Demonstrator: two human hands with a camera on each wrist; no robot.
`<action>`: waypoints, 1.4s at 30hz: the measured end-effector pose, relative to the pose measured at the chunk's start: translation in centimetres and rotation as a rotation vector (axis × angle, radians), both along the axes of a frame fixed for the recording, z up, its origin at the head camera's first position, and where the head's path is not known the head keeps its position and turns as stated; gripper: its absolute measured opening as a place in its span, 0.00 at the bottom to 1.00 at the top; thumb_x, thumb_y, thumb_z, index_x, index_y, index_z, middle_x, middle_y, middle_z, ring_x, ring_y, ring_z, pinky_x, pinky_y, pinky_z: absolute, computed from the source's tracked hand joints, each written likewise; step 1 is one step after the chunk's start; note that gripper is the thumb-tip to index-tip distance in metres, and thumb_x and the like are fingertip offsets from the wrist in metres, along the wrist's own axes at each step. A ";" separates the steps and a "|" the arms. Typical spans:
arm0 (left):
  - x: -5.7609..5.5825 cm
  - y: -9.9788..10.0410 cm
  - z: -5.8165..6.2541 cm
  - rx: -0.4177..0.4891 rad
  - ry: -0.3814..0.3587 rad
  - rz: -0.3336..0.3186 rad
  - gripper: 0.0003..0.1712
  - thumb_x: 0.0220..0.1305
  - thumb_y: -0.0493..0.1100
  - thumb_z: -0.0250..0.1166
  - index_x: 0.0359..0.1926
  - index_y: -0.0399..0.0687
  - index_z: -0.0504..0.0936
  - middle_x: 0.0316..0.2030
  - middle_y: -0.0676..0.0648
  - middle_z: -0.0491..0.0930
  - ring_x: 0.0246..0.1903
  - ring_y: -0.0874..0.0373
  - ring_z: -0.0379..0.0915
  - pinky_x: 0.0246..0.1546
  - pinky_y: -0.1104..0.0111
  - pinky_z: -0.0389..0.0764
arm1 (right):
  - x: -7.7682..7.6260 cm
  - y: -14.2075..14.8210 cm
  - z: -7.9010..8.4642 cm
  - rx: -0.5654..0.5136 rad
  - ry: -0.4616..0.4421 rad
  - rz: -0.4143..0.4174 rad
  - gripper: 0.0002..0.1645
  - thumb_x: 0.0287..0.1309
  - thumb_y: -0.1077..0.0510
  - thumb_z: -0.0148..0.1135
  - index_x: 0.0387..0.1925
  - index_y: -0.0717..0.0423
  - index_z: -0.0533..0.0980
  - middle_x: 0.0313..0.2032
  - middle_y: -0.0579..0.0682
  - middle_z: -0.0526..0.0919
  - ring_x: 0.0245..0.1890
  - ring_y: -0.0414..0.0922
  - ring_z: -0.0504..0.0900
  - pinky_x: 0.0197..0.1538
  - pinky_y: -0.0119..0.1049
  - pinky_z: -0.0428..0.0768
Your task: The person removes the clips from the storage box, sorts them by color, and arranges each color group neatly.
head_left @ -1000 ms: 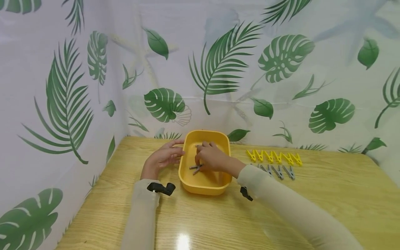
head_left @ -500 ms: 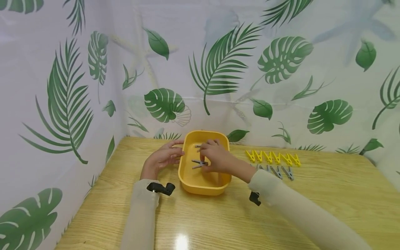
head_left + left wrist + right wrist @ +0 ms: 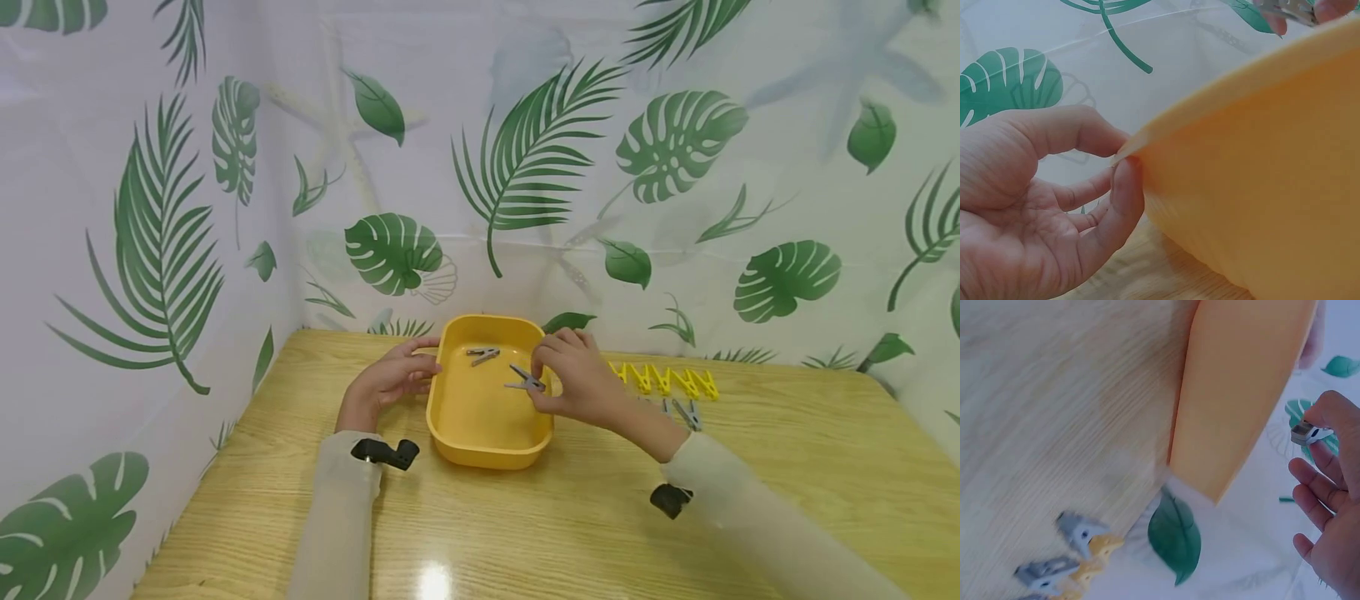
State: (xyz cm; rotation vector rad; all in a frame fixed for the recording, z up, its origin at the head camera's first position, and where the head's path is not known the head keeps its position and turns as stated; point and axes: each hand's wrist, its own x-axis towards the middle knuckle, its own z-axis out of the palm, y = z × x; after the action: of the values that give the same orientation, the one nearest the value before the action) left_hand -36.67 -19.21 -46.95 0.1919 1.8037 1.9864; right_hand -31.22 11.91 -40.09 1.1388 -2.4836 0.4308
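Note:
A yellow plastic bin (image 3: 491,457) stands on the table. My left hand (image 3: 393,375) is at its left side; in the left wrist view, the thumb and fingers (image 3: 1125,194) pinch the rim. Over the bin's right edge, my right hand (image 3: 581,379) holds a grey clothespin (image 3: 527,379) between thumb and fingertips, its legs pointing left. In the right wrist view that clothespin (image 3: 1305,432) shows end-on, with the other fingers loosely bent. One more grey clothespin (image 3: 483,355) lies on the bin floor near the far end.
Right of the bin, a row of several yellow clothespins (image 3: 663,382) lies near the back wall. In front of it sit grey clothespins (image 3: 688,414), partly hidden by my right hand and wrist. A leaf-patterned sheet (image 3: 525,150) borders the table behind and at left.
My right hand has lifted the grey clothespin off the bin floor and moved right with it, to above the bin's right edge. The left hand has stayed at the rim.

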 end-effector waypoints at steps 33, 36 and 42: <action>0.5 0.2 0.3 -0.006 -0.030 0.038 0.36 0.70 0.32 0.58 0.76 0.43 0.60 0.66 0.33 0.72 0.42 0.61 0.81 0.44 0.69 0.85 | 1.9 18.1 -1.7 0.062 -0.009 -0.478 0.12 0.52 0.57 0.70 0.30 0.55 0.73 0.31 0.53 0.80 0.37 0.55 0.70 0.49 0.69 0.63; 0.5 0.3 0.3 -0.001 -0.033 0.036 0.36 0.70 0.33 0.59 0.76 0.43 0.60 0.66 0.33 0.71 0.43 0.60 0.81 0.44 0.69 0.85 | 1.7 19.4 -2.2 0.070 -0.021 -0.525 0.11 0.54 0.56 0.69 0.30 0.55 0.75 0.32 0.56 0.82 0.38 0.57 0.72 0.46 0.67 0.63; 0.6 0.3 0.3 0.012 -0.038 0.035 0.36 0.70 0.32 0.58 0.76 0.43 0.59 0.65 0.33 0.72 0.42 0.60 0.81 0.43 0.70 0.85 | 1.2 21.3 -2.9 0.076 -0.120 -0.605 0.12 0.59 0.53 0.67 0.32 0.58 0.76 0.37 0.60 0.84 0.40 0.63 0.73 0.47 0.70 0.60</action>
State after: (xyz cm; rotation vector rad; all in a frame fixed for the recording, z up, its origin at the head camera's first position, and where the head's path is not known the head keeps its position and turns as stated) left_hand -36.07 -18.95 -46.65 0.1267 1.7838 2.0112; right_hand -29.99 33.26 -42.97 0.3457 -2.7978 0.2321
